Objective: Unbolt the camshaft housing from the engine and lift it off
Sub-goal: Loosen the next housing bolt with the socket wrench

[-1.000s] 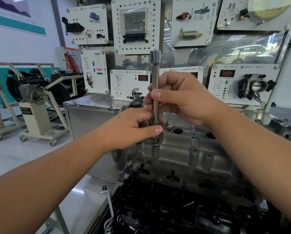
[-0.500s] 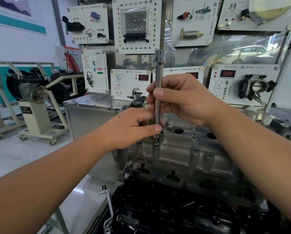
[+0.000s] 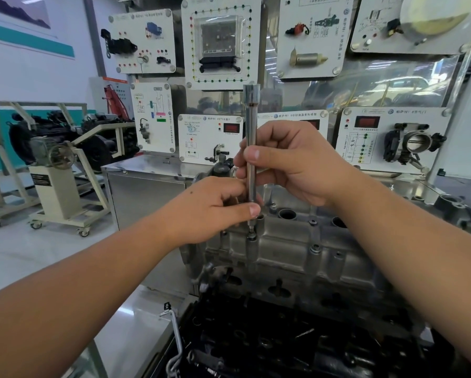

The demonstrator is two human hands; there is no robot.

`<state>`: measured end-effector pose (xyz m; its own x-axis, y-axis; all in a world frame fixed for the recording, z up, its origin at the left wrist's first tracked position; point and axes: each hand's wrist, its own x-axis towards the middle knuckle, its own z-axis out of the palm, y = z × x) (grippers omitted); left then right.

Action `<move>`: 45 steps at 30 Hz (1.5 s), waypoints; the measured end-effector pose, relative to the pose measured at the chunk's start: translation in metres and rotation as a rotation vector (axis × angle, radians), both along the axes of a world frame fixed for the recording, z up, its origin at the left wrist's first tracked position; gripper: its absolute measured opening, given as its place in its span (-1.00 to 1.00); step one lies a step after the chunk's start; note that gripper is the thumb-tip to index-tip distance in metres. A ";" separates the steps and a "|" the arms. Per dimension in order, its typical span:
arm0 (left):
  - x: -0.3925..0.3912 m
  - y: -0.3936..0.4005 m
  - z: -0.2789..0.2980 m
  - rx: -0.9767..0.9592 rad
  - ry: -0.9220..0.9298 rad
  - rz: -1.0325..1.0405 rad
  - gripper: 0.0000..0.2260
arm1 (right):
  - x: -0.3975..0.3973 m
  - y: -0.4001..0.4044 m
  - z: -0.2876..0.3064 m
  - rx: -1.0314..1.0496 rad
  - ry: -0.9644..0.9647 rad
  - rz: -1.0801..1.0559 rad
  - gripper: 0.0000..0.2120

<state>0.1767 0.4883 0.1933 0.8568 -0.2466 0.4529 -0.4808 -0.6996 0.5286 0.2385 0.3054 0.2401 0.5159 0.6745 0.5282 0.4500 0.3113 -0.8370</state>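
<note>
A long steel extension bar (image 3: 251,124) stands upright, its bit tip on a bolt (image 3: 252,236) at the near left of the grey aluminium camshaft housing (image 3: 291,252). My right hand (image 3: 291,165) pinches the bar's middle between thumb and fingers. My left hand (image 3: 215,208) pinches the bar's lower end just above the bolt. Other bolts (image 3: 314,248) stand along the housing's near edge. The housing sits on the dark engine (image 3: 283,336).
White training panels with sensors and a throttle body (image 3: 417,143) cover the wall behind. A steel cabinet (image 3: 147,192) stands behind the engine at the left. Another engine on a wheeled stand (image 3: 57,170) is at the far left. A metal rod (image 3: 174,342) hangs by the engine's near left.
The bar has shifted slightly and my right hand's fingers have moved on it, as in turning it. My left hand stays at the lower end.
</note>
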 end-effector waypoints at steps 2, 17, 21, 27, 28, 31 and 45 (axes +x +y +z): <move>0.001 0.000 0.000 0.017 0.008 0.016 -0.60 | 0.000 -0.001 0.000 -0.014 0.004 0.016 -0.82; -0.001 -0.001 -0.001 0.053 -0.030 -0.011 -0.75 | 0.002 0.000 -0.002 -0.027 -0.023 0.022 -0.94; 0.002 -0.001 -0.002 0.092 -0.099 0.008 -0.60 | 0.002 -0.001 -0.002 -0.043 0.009 0.084 -0.89; 0.002 -0.003 -0.002 0.088 -0.090 0.000 -0.85 | 0.000 0.003 -0.004 -0.014 -0.008 0.037 -0.93; 0.002 -0.003 -0.001 0.076 -0.079 -0.003 -0.76 | 0.001 0.003 -0.004 -0.012 -0.015 0.026 -0.92; 0.000 -0.001 -0.001 0.047 -0.046 -0.041 -0.62 | 0.002 0.001 -0.002 -0.029 -0.023 0.043 -0.94; -0.002 0.000 0.000 0.053 -0.040 -0.003 -0.62 | 0.000 0.003 -0.003 -0.009 0.010 0.055 -0.92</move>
